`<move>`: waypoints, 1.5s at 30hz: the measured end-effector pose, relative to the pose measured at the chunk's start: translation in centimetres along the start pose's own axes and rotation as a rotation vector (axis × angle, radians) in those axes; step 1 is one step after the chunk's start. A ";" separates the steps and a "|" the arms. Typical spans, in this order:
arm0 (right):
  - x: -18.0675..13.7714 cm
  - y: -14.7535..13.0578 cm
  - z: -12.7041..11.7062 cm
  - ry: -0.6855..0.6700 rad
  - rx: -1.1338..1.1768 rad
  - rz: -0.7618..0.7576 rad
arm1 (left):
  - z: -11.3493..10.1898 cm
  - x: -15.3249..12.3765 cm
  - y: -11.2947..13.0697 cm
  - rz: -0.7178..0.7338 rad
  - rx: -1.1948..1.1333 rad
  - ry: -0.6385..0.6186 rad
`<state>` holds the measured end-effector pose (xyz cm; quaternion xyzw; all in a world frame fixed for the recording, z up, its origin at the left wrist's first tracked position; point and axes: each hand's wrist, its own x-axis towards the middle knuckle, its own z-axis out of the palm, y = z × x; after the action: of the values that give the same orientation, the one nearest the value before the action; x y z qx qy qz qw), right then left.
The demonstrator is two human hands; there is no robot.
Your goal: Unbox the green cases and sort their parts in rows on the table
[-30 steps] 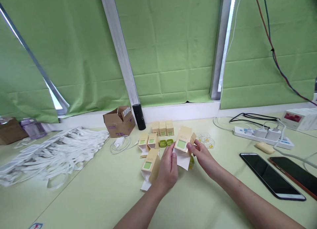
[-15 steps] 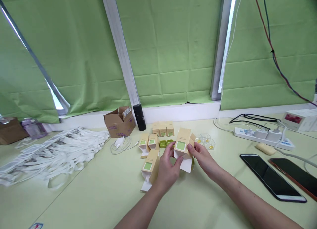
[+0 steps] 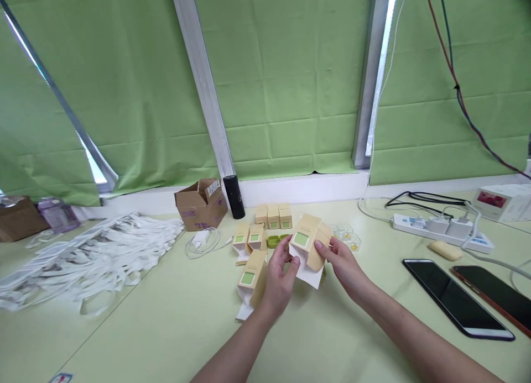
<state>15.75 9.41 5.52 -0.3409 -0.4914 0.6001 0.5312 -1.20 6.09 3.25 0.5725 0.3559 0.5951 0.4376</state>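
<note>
Between my hands is a small tan cardboard box [image 3: 307,234] with a green square on its face and its white-lined flaps spread at the near end. My left hand [image 3: 281,278] grips its left side, thumb bent at the lower edge. On the right side, my right hand [image 3: 342,261] pinches the box wall with thumb and fingers. Left of my left hand lies a similar open box [image 3: 253,275], and two more open boxes [image 3: 249,239] lie behind it. Small green containers [image 3: 273,241] sit just beyond, partly hidden by my left hand.
Three tan boxes [image 3: 273,216] stand at the back. Clear plastic pieces with yellow centres [image 3: 350,240] lie right of my hands. A brown carton [image 3: 201,209], black cylinder [image 3: 234,198], white straps [image 3: 103,256], power strip [image 3: 443,231] and two phones [image 3: 456,297] surround the work area.
The held box has turned slightly, and its right side flap has swung outward under my right thumb. My left thumb has shifted a little left. The other boxes stay put.
</note>
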 end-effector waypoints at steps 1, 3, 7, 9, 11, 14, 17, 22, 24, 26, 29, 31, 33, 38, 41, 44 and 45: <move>0.0 0.0 0.0 0.017 0.006 -0.008 | 0.0 0.0 0.2 -0.003 -0.013 -0.007; -0.1 -0.1 0.0 0.028 0.009 -0.014 | 0.1 0.1 0.7 0.007 -0.008 -0.027; -0.2 -0.4 -0.2 0.030 0.028 -0.020 | 0.3 0.1 1.5 0.029 0.061 -0.027; -0.3 -0.4 -0.3 0.033 0.038 -0.028 | 0.2 0.1 1.5 0.023 0.103 0.013; -0.3 -0.4 -0.3 0.040 0.045 -0.039 | 0.0 0.2 1.3 0.017 0.132 0.041; -0.3 -0.4 -0.1 0.044 0.057 -0.053 | -0.2 0.4 0.9 0.024 0.149 0.057; -0.3 -0.5 0.0 0.040 0.064 -0.062 | -0.3 0.5 0.6 0.033 0.152 0.065; -0.3 -0.5 0.1 0.041 0.043 -0.074 | -0.3 0.6 0.4 0.023 0.123 0.050; -0.3 -0.4 0.1 0.040 0.024 -0.078 | -0.1 0.6 0.6 0.008 0.092 0.037; -0.3 -0.2 0.1 0.026 -0.004 -0.080 | 0.1 0.6 1.0 -0.006 0.064 0.028; -0.1 0.2 0.1 -0.003 -0.047 -0.084 | 0.3 0.6 1.4 -0.024 0.039 0.033; -0.1 0.3 0.1 -0.017 -0.062 -0.076 | 0.4 0.6 1.4 -0.035 0.032 0.039; 0.0 0.3 0.1 -0.009 -0.073 -0.079 | 0.3 0.7 1.3 -0.039 0.028 0.041; 0.4 0.3 -1.0 0.125 -0.171 -0.181 | -0.4 0.8 0.5 0.047 0.110 0.142; 1.3 0.9 -2.3 0.216 -0.167 -0.129 | -1.3 0.9 0.3 0.246 0.334 0.261; 2.3 2.0 -3.5 0.246 -0.180 -0.075 | -2.3 1.0 0.6 0.582 0.592 0.307; 2.6 2.5 -3.8 0.248 -0.196 -0.072 | -2.6 1.0 0.7 0.669 0.658 0.300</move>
<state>17.96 12.95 2.38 -0.4448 -0.4901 0.4831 0.5733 -3.83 6.93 4.06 0.6712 0.3807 0.6349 -0.0373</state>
